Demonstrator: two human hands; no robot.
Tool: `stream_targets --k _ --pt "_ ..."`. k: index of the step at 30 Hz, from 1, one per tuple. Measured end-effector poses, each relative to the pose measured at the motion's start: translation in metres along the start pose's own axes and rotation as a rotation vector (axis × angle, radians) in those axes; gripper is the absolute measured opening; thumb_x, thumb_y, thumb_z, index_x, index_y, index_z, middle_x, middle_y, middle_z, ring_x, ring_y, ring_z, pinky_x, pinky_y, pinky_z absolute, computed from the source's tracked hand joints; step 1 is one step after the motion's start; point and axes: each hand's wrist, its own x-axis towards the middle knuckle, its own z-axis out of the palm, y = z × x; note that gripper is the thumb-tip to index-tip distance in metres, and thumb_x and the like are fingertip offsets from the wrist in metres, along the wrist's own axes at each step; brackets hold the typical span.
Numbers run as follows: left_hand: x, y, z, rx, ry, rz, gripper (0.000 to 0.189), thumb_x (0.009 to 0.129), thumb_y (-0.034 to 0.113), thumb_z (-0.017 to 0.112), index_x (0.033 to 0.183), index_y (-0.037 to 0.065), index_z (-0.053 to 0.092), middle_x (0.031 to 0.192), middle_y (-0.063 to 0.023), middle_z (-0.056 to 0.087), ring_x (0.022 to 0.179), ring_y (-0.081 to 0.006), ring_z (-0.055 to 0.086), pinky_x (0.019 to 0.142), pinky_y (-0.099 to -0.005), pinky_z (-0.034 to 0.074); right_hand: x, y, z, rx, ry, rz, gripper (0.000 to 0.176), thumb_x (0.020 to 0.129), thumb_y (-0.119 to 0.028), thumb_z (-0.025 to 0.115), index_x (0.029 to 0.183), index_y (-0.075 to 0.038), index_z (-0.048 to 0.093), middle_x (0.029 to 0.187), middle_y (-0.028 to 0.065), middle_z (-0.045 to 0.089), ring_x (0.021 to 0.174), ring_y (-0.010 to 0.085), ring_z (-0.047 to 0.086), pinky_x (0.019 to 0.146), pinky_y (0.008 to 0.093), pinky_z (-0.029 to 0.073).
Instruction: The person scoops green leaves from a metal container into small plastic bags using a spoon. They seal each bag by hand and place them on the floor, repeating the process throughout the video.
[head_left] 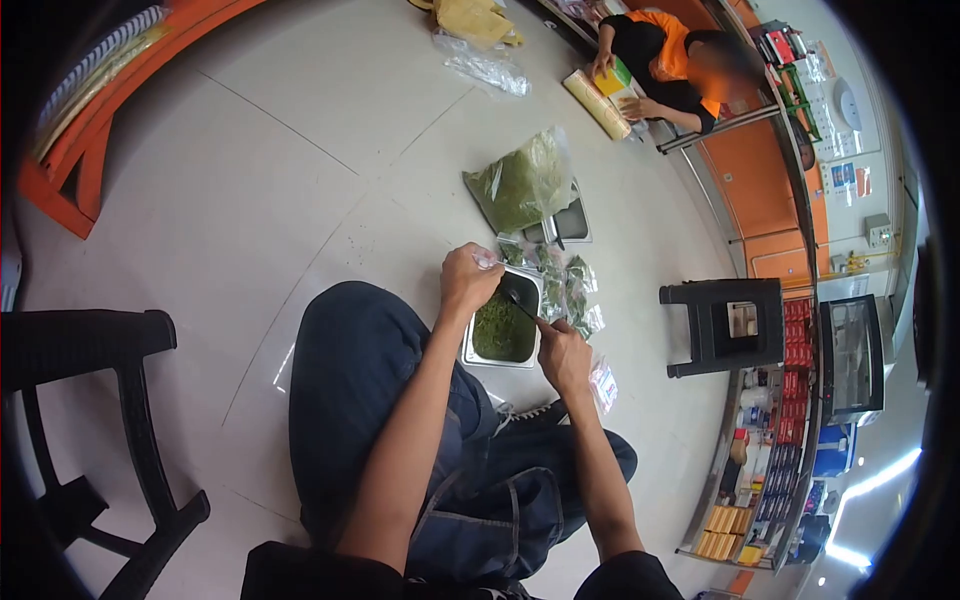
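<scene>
My right hand (566, 355) is closed round the handle of a dark spoon (522, 303), whose head is over the green chopped herbs (498, 330) in a metal container (500, 363). At the container's upper left corner, my left hand (470, 280) pinches a small clear plastic bag (486, 259). Small bags of green herbs (577, 285) lie on the floor just right of the container. Beyond it stands a large clear bag of green herbs (520, 190), beside another metal container (573, 222). A small white packet (603, 385) lies beyond my right hand.
A black stool (690, 325) stands at the right, and another (90, 340) at the left. An orange rack (95, 140) is at the upper left. At the upper right a person (665, 60) handles a roll (597, 104) and a box. Yellow bags (475, 22) lie at the top.
</scene>
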Motion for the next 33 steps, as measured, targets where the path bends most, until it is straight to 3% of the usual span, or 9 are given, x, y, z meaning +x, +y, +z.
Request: stream_targets --k 5,16,21,23,24,26,27,29,33 --pt "-0.010 0.013 -0.007 -0.292 -0.071 -0.081 0.021 0.075 0.011 0.074 0.092 0.000 0.069 0.084 -0.0104 0.069 0.077 -0.0182 0.064 0.070 -0.0310 0.052 -0.010 -0.011 0.011 0.122 -0.024 -0.019 0.036 0.082 -0.008 0.057 0.114 -0.017 0.072 0.086 0.0121 0.067 0.073 0.0363 0.066 0.066 0.0478 0.053" --pt "-0.009 0.009 -0.001 -0.361 -0.116 -0.068 0.024 0.076 0.010 0.074 0.095 -0.002 0.069 0.089 -0.0103 0.070 0.081 -0.0162 0.064 0.072 -0.0300 0.050 -0.010 -0.049 -0.014 0.276 -0.006 0.020 0.029 0.084 -0.010 0.058 0.107 -0.015 0.075 0.086 0.0147 0.068 0.075 0.0379 0.066 0.067 0.0472 0.051" --pt "-0.005 0.003 0.003 -0.372 -0.110 -0.042 0.024 0.076 0.011 0.074 0.095 -0.002 0.069 0.088 -0.0103 0.069 0.080 -0.0161 0.064 0.071 -0.0299 0.050 0.000 -0.035 -0.008 0.387 0.014 0.093 0.027 0.084 -0.011 0.058 0.103 -0.015 0.077 0.081 0.0181 0.068 0.074 0.0371 0.066 0.068 0.0445 0.052" --pt "-0.005 0.006 0.001 -0.355 -0.104 -0.055 0.024 0.076 0.011 0.074 0.095 -0.002 0.068 0.087 -0.0102 0.069 0.079 -0.0161 0.063 0.071 -0.0301 0.050 0.004 -0.024 -0.004 0.463 -0.097 0.215 0.024 0.086 -0.011 0.058 0.101 -0.010 0.077 0.074 0.0140 0.070 0.066 0.0276 0.067 0.066 0.0375 0.052" --pt "-0.007 0.008 0.000 -0.336 -0.097 -0.073 0.023 0.077 0.011 0.073 0.095 -0.002 0.068 0.087 -0.0101 0.069 0.079 -0.0161 0.063 0.070 -0.0303 0.050 0.005 -0.016 0.004 0.462 -0.095 0.218 0.024 0.086 -0.011 0.058 0.101 -0.010 0.077 0.074 0.0140 0.070 0.066 0.0276 0.067 0.066 0.0375 0.052" --pt "-0.005 0.003 0.004 -0.334 -0.085 -0.066 0.023 0.077 0.011 0.073 0.096 -0.002 0.068 0.087 -0.0101 0.069 0.079 -0.0161 0.063 0.070 -0.0305 0.050 0.003 -0.001 0.021 0.941 -0.136 0.281 0.023 0.089 -0.009 0.058 0.103 -0.002 0.075 0.070 0.0055 0.067 0.058 0.0138 0.059 0.056 0.0285 0.047" --pt "-0.003 0.003 0.003 -0.331 -0.069 -0.055 0.023 0.077 0.011 0.073 0.096 -0.002 0.068 0.087 -0.0101 0.069 0.078 -0.0162 0.063 0.069 -0.0308 0.050 0.003 0.002 0.022 0.944 -0.136 0.283 0.023 0.089 -0.009 0.058 0.103 -0.002 0.075 0.070 0.0055 0.067 0.058 0.0138 0.059 0.056 0.0285 0.047" --pt "-0.002 0.001 0.003 -0.322 -0.065 -0.069 0.023 0.078 0.011 0.073 0.096 -0.003 0.068 0.087 -0.0102 0.069 0.079 -0.0163 0.064 0.070 -0.0309 0.050 0.001 0.007 0.024 1.270 -0.265 0.459 0.024 0.090 -0.005 0.057 0.108 0.002 0.072 0.070 0.0006 0.063 0.055 0.0060 0.049 0.050 0.0217 0.037" --pt "0.000 0.000 0.002 -0.286 -0.020 -0.087 0.022 0.079 0.011 0.072 0.096 -0.003 0.068 0.087 -0.0104 0.069 0.079 -0.0163 0.064 0.070 -0.0304 0.050 -0.006 0.021 0.035 1.361 -0.202 0.507 0.022 0.091 -0.003 0.056 0.105 0.003 0.071 0.069 0.0027 0.062 0.052 0.0060 0.045 0.047 0.0210 0.031"
